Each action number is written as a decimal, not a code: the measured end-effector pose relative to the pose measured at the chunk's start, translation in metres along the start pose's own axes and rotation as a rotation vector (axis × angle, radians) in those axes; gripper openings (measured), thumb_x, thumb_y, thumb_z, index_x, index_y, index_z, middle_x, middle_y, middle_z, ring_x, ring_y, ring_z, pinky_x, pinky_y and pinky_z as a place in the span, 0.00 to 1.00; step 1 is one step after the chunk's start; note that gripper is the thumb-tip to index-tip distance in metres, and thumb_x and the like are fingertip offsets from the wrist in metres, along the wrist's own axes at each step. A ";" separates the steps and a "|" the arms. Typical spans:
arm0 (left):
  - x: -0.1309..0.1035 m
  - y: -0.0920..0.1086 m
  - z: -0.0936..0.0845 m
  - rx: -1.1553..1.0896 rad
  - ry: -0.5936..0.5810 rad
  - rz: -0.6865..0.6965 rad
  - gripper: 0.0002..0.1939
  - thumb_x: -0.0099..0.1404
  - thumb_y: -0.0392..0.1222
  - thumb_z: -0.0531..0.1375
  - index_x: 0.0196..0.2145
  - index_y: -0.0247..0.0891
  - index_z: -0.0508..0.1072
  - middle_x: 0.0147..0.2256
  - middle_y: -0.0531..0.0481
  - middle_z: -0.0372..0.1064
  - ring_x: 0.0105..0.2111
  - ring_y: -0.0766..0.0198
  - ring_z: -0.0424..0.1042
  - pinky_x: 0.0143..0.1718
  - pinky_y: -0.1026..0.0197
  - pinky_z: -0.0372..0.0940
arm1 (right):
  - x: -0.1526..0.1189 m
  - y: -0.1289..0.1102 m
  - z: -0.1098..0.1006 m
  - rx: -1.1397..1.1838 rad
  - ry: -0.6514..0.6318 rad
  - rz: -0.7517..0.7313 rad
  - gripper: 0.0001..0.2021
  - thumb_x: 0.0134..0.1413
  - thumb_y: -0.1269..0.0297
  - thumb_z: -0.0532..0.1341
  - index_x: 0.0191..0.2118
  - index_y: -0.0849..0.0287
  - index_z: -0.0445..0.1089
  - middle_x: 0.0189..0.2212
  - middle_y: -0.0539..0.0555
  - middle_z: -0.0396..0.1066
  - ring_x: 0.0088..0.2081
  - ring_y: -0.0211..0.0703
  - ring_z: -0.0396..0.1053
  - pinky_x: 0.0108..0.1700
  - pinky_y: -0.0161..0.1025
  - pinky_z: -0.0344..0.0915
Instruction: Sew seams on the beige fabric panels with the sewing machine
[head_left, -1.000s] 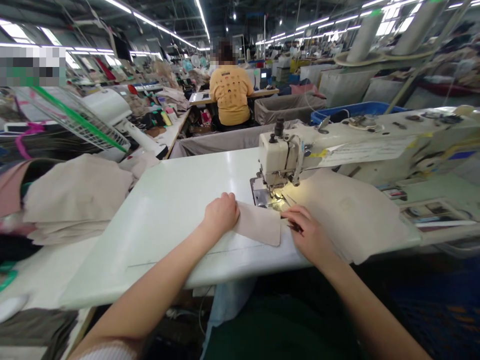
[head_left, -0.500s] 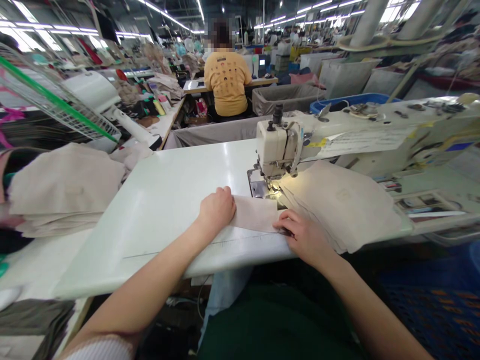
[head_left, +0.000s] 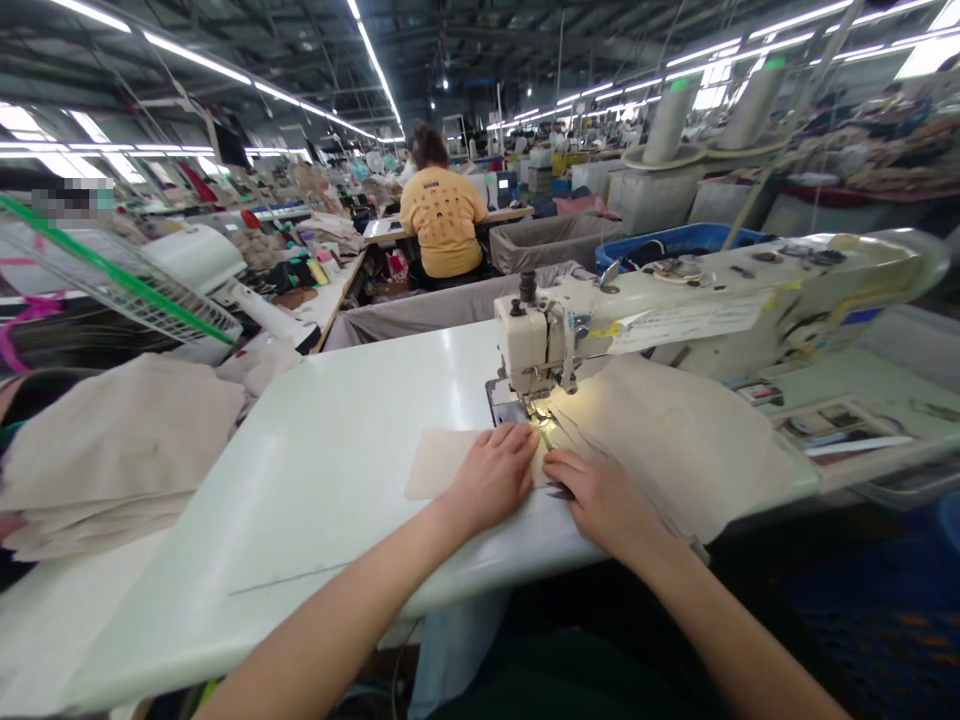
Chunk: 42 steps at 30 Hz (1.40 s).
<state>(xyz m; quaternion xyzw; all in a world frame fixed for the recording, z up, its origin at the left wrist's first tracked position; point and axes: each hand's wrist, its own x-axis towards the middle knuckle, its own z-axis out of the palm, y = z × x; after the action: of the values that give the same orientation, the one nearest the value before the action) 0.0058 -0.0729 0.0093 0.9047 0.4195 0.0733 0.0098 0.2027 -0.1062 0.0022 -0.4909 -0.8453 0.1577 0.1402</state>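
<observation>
A beige fabric piece (head_left: pixel 439 463) lies flat on the white sewing table, its right end by the needle area of the sewing machine (head_left: pixel 532 345). My left hand (head_left: pixel 495 475) rests across it, fingers together and laid down on the cloth close to the presser foot. The fabric under the palm is hidden. Just to its right, my right hand (head_left: pixel 604 500) is closed, with a small dark pointed tool (head_left: pixel 559 491), which looks like thread snips, showing between its fingers. Beside the right hand, larger beige panels (head_left: pixel 675 440) lie stacked under the machine arm.
A pile of beige fabric (head_left: pixel 120 440) sits at the left, near a white fan (head_left: pixel 195 260) with a green-edged guard. Small tools fill a tray (head_left: pixel 840 425) at the right. Beyond the table are a grey cloth-lined bin (head_left: pixel 420 315) and a seated person in yellow (head_left: pixel 442 220).
My left hand has moved right along the fabric to the needle area and flattened from a closed grip. The fabric's left end now shows beyond it. The camera view has tilted up.
</observation>
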 end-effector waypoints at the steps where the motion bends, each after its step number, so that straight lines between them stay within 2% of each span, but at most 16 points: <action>1: 0.003 -0.001 -0.001 0.008 0.005 -0.017 0.21 0.71 0.40 0.54 0.60 0.40 0.65 0.58 0.41 0.66 0.57 0.50 0.64 0.56 0.49 0.63 | 0.004 0.000 -0.001 0.003 0.003 0.010 0.27 0.51 0.82 0.51 0.53 0.57 0.73 0.58 0.56 0.71 0.52 0.47 0.73 0.53 0.41 0.68; 7: 0.015 -0.008 -0.002 -0.025 0.038 -0.058 0.17 0.70 0.39 0.55 0.55 0.39 0.68 0.54 0.41 0.67 0.56 0.50 0.64 0.56 0.48 0.65 | 0.016 0.000 -0.003 0.011 0.040 0.053 0.25 0.54 0.81 0.51 0.52 0.55 0.73 0.57 0.55 0.71 0.51 0.47 0.72 0.52 0.41 0.68; 11: 0.018 -0.011 -0.002 -0.041 0.044 -0.047 0.18 0.69 0.38 0.56 0.56 0.40 0.68 0.55 0.41 0.67 0.56 0.51 0.64 0.57 0.48 0.64 | 0.018 0.001 -0.001 0.006 0.051 0.064 0.24 0.55 0.81 0.52 0.51 0.54 0.73 0.56 0.55 0.72 0.49 0.47 0.73 0.49 0.40 0.68; 31: 0.019 -0.017 0.004 -0.013 0.063 -0.047 0.17 0.72 0.42 0.54 0.56 0.38 0.69 0.56 0.40 0.67 0.56 0.49 0.64 0.56 0.47 0.64 | 0.023 -0.001 -0.004 -0.019 0.040 0.074 0.19 0.58 0.78 0.53 0.50 0.56 0.73 0.54 0.54 0.73 0.46 0.48 0.74 0.46 0.40 0.69; 36: 0.015 -0.013 0.002 0.019 0.049 -0.003 0.17 0.72 0.40 0.55 0.57 0.36 0.68 0.57 0.38 0.66 0.57 0.48 0.64 0.58 0.46 0.65 | 0.022 0.000 -0.006 -0.038 0.015 0.068 0.19 0.60 0.77 0.53 0.51 0.57 0.73 0.52 0.55 0.74 0.47 0.49 0.75 0.48 0.42 0.70; 40: 0.005 -0.005 -0.002 0.008 -0.020 0.070 0.11 0.70 0.34 0.54 0.48 0.34 0.72 0.49 0.40 0.72 0.51 0.51 0.69 0.52 0.50 0.69 | 0.015 0.001 -0.004 -0.029 0.002 0.050 0.24 0.59 0.77 0.53 0.58 0.57 0.71 0.59 0.57 0.70 0.52 0.49 0.73 0.53 0.42 0.69; 42: 0.002 -0.002 -0.003 -0.009 -0.018 0.114 0.11 0.71 0.35 0.53 0.46 0.34 0.73 0.44 0.42 0.73 0.49 0.52 0.71 0.51 0.51 0.71 | 0.013 0.001 -0.004 -0.031 -0.006 0.051 0.25 0.59 0.78 0.52 0.60 0.57 0.70 0.61 0.58 0.69 0.53 0.49 0.73 0.55 0.43 0.69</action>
<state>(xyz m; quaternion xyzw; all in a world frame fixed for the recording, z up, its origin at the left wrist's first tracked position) 0.0049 -0.0701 0.0128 0.9277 0.3670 0.0673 0.0133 0.1992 -0.0941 0.0062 -0.5139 -0.8352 0.1498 0.1259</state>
